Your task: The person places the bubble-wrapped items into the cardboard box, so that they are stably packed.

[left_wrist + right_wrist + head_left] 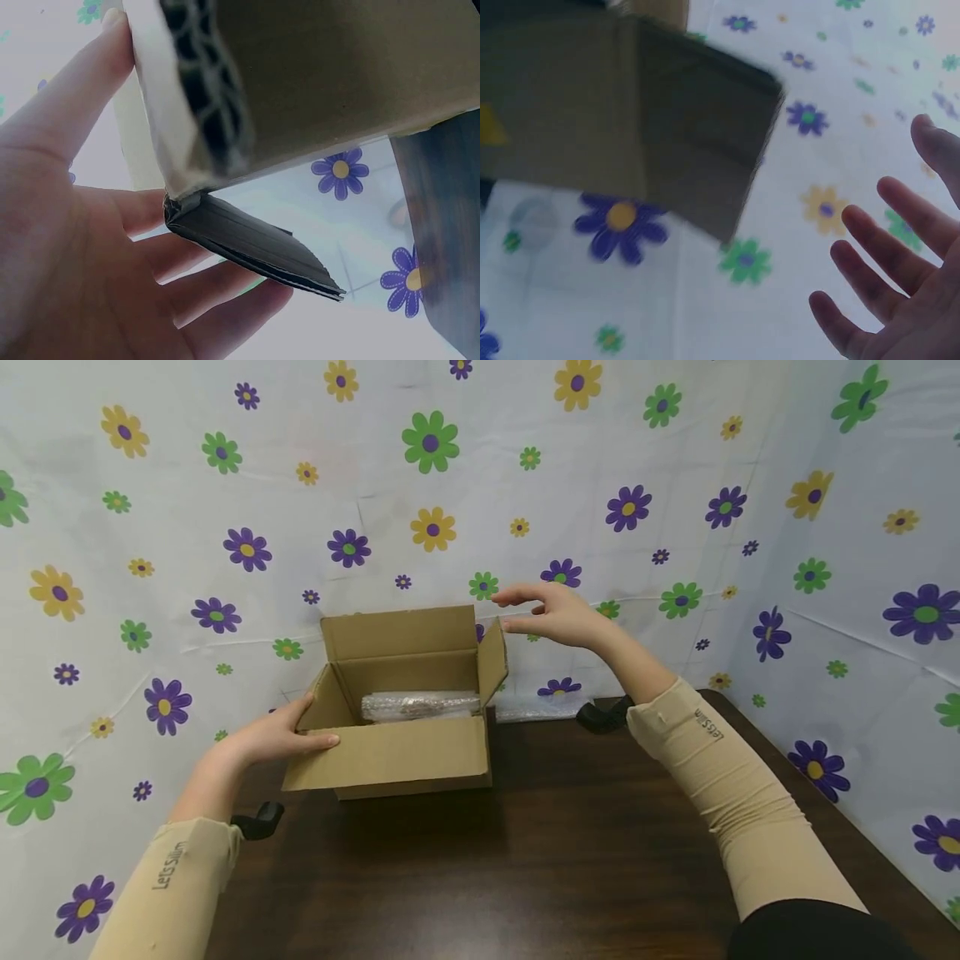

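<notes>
An open cardboard box (pixel 408 672) stands on the dark table, its flaps spread outward. Inside lies something in clear bubble wrap (pixel 420 703); what it covers cannot be made out. My left hand (pixel 273 739) grips the box at its left front corner, thumb on the front flap (pixel 405 752), fingers around the left flap (pixel 318 697). In the left wrist view, the fingers lie behind a folded flap (pixel 255 244). My right hand (pixel 555 614) is beside the upright right flap (pixel 492 662), holding nothing. The right wrist view shows its fingers spread, apart from the cardboard.
Behind the box, a flower-printed white sheet (pixel 450 568) hangs close. More clear bubble wrap (pixel 543 708) lies on the table to the right of the box, against the sheet. The dark wooden table (pixel 525 860) extends in front. Black wrist mounts (pixel 258 821) sit under both forearms.
</notes>
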